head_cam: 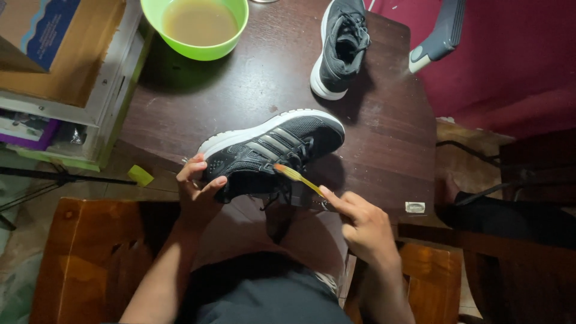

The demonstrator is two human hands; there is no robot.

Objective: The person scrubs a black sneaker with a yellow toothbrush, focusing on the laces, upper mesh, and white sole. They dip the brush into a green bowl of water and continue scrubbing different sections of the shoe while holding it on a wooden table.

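The black running shoe with the white sole (273, 150) lies on its side at the near edge of the dark wooden table (390, 138), its heel jutting past that edge toward the person's lap. The left hand (197, 191) curls around the heel, thumb and fingers clamped on it. The right hand (360, 225) pinches the handle of a yellow toothbrush (298, 176) between thumb and fingertips, the bristles touching the shoe just beside the laces.

With so little of the shoe resting on the table, I reckon a hard scrub could tip it off into the lap if the left hand slackens. The light pinch on the thin handle looks liable to let the brush twist or slip. Beyond the shoe, at the table's far edge, the green bowl of murky water (198, 24) sits close to the rim; a jolt to the table might slop it. The second shoe (339, 51) stands beyond the first, well apart from it.
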